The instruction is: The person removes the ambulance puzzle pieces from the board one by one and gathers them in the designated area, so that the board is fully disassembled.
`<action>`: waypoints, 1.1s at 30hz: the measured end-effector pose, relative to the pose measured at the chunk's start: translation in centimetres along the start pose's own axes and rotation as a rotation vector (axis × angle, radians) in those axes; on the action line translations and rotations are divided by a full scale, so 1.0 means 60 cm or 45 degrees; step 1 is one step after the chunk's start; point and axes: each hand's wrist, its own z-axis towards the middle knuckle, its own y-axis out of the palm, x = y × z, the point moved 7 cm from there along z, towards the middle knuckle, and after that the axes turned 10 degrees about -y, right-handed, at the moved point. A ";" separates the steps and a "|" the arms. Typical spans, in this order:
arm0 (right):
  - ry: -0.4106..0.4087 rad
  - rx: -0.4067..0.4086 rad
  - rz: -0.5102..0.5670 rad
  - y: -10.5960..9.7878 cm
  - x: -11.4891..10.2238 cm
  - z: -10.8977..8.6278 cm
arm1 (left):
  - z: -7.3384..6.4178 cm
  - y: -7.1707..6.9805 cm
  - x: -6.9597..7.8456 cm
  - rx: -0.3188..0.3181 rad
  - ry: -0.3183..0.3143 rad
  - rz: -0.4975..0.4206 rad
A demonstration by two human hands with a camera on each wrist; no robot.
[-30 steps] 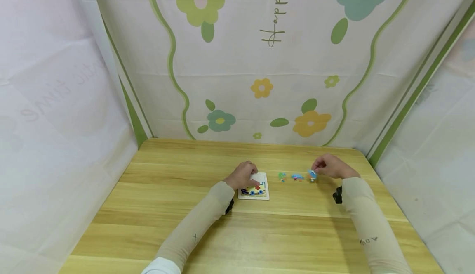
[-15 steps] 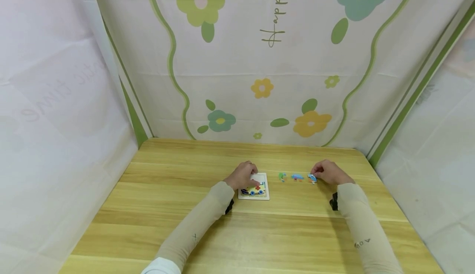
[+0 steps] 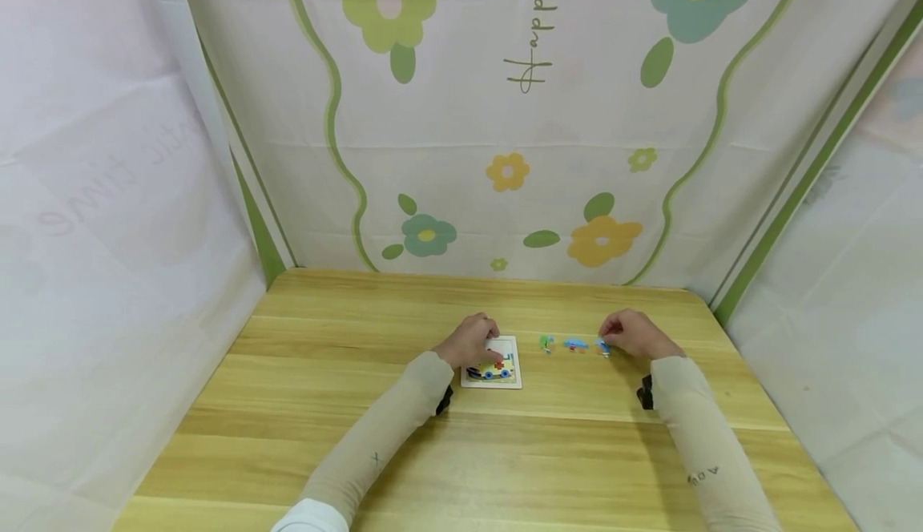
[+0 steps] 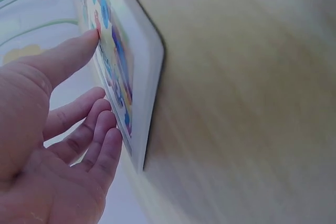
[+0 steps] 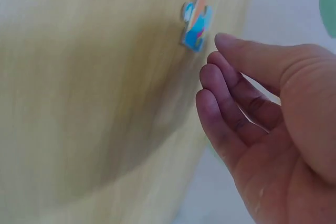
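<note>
A small square puzzle board (image 3: pixel 493 384) with a vehicle picture lies on the wooden table. My left hand (image 3: pixel 470 341) rests on its left side. In the left wrist view its thumb (image 4: pixel 79 51) touches the picture, and the other fingertips sit along the board's edge. To the right, a blue jigsaw piece (image 3: pixel 602 348) lies flat. My right hand (image 3: pixel 638 335) hovers beside it, fingertips close to its upper edge in the head view. Seen from the right wrist, a gap separates the loosely bent fingers from the blue-and-orange piece (image 5: pixel 196 24).
Two more loose pieces, a green one (image 3: pixel 546 344) and a blue one with pink (image 3: pixel 575 344), lie in a row between board and right hand. A white flowered cloth (image 3: pixel 433 115) hangs behind the table (image 3: pixel 476 460), with cloth on both sides too.
A second ago my right hand held the blue piece tilted up. The piece came down flat at the row's right end, then shifted slightly left. My left hand stayed put on the board.
</note>
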 end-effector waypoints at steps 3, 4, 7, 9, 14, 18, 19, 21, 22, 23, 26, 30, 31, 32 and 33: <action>-0.015 -0.004 0.012 0.004 -0.017 0.009 | -0.004 -0.003 -0.001 -0.034 -0.001 -0.009; -0.027 -0.008 0.014 0.006 -0.024 0.013 | -0.006 -0.006 -0.001 -0.044 0.003 -0.014; -0.068 -0.028 0.030 0.018 -0.048 0.027 | -0.010 -0.011 -0.006 -0.061 0.021 -0.005; -0.096 -0.038 0.034 0.028 -0.067 0.038 | -0.013 -0.014 -0.012 -0.062 0.035 0.016; -0.229 -0.084 0.024 0.059 -0.130 0.064 | -0.027 -0.024 -0.032 -0.069 0.064 0.025; -0.323 -0.143 -0.008 0.089 -0.184 0.083 | -0.047 -0.027 -0.047 -0.105 0.078 0.000; -0.341 -0.154 -0.020 0.096 -0.197 0.088 | -0.052 -0.028 -0.049 -0.111 0.084 -0.007; -0.387 -0.176 -0.043 0.109 -0.224 0.095 | -0.061 -0.029 -0.053 -0.119 0.090 -0.010; -0.408 -0.185 -0.053 0.114 -0.238 0.099 | -0.065 -0.029 -0.054 -0.120 0.093 -0.014; -0.422 -0.195 -0.049 0.120 -0.251 0.102 | -0.068 -0.030 -0.054 -0.119 0.096 -0.013; -0.474 -0.235 -0.024 0.136 -0.289 0.110 | -0.075 -0.031 -0.055 -0.116 0.097 -0.003; -0.491 -0.282 0.035 0.153 -0.324 0.118 | -0.078 -0.030 -0.053 -0.113 0.119 -0.005; -0.495 -0.291 0.041 0.157 -0.331 0.119 | -0.078 -0.029 -0.052 -0.115 0.124 -0.012; -0.503 -0.298 0.038 0.161 -0.335 0.120 | -0.078 -0.028 -0.052 -0.117 0.127 -0.019; -0.503 -0.308 0.037 0.165 -0.339 0.121 | -0.078 -0.027 -0.052 -0.119 0.132 -0.027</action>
